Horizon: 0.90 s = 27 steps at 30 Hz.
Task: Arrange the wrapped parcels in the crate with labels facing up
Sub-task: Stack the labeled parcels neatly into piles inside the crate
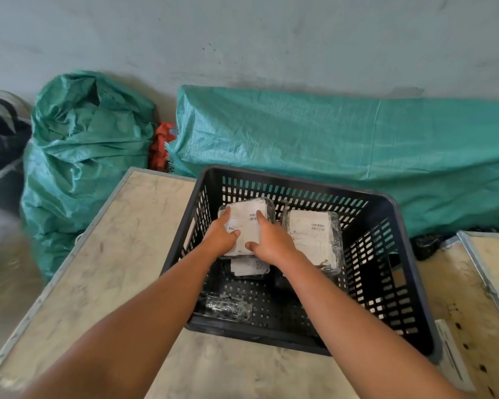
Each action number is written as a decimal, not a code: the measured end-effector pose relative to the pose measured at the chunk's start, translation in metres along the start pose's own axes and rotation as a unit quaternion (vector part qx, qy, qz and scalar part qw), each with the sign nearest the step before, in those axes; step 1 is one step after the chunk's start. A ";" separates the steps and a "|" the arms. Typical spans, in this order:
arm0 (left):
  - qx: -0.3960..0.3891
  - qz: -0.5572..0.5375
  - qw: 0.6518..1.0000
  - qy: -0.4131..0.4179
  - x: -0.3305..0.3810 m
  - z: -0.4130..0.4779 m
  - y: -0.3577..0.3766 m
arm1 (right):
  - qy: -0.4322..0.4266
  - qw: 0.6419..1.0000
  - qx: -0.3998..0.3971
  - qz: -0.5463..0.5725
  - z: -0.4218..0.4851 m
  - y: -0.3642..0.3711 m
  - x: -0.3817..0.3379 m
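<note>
Black slotted crate (386, 214) sits on a pale tabletop (121, 254), its near rim close to the table's front edge. Bare table to the left of the crate; on the right a narrow strip, then a seam to a second panel (490, 260).

Both hands are inside the crate, on the back-left parcel (247, 223), label up. Left hand (219, 236) grips its left edge, fingers spread on top, thumb on the label. Right hand (267, 240) covers the right edge, index finger stretched toward the barcode, thumb on the near side. The parcel is clamped between the two hands; can't tell if it rests on what's below or is lifted.

Second parcel (314, 237) just beside it on the right, label up, near the crate's right wall. A third parcel (249, 266) lies under the held one, partly hidden, print showing. Clear wrap (228, 306) in the near-left corner. The near-right crate floor is open.

Green woven sacks (329, 139) piled along the wall behind the table.
</note>
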<state>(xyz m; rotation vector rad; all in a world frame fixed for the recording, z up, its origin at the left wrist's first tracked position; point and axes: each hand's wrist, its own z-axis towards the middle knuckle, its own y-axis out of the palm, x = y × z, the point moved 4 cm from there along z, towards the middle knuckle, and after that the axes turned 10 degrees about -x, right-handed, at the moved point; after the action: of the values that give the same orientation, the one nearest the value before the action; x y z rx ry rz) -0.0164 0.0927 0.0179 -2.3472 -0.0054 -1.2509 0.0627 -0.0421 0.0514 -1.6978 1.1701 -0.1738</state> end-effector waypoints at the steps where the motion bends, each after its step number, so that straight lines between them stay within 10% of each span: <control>1: 0.006 0.002 1.000 -0.001 -0.002 0.001 -0.001 | -0.003 1.000 0.007 -0.023 0.001 0.001 0.001; 16: -0.105 0.067 0.992 -0.028 -0.032 0.007 0.016 | 0.097 0.945 -0.145 -0.278 0.028 0.015 -0.002; 27: -0.118 0.177 0.977 -0.008 -0.040 0.009 0.019 | 0.028 0.942 -0.028 -0.332 0.007 0.028 0.025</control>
<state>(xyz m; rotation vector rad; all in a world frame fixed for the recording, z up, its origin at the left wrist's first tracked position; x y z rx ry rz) -0.0284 0.0886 -0.0252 -2.4137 0.5605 -1.1037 0.0628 -0.0567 0.0162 -2.0980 0.6000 -0.6094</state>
